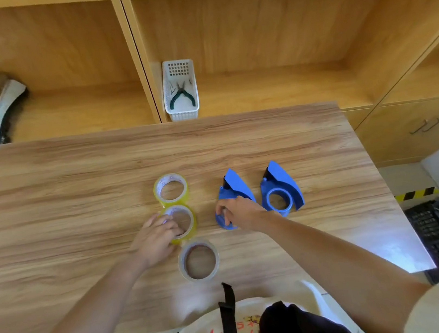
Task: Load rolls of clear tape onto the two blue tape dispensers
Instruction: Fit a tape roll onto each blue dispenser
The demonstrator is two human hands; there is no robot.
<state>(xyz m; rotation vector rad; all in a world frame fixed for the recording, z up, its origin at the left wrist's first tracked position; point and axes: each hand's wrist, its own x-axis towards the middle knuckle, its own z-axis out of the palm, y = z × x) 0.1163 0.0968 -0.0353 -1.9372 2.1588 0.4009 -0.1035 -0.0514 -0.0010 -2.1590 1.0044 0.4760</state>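
L hand point(156, 237) reached fwd, fingers curled gripping middle tape roll point(185, 222); R hand point(240, 210) stretched out, fingers closed on near blue dispenser point(231, 193).

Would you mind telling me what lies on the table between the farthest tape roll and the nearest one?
In the head view, a third tape roll lies between the farthest roll and the nearest roll, with the left hand on it.

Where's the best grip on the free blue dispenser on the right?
Probably the curved outer shell of the right dispenser, pinched from above across its thin sides. It lies flat on the table with the hub ring open, so gripping the shell leaves the hub free for a roll.
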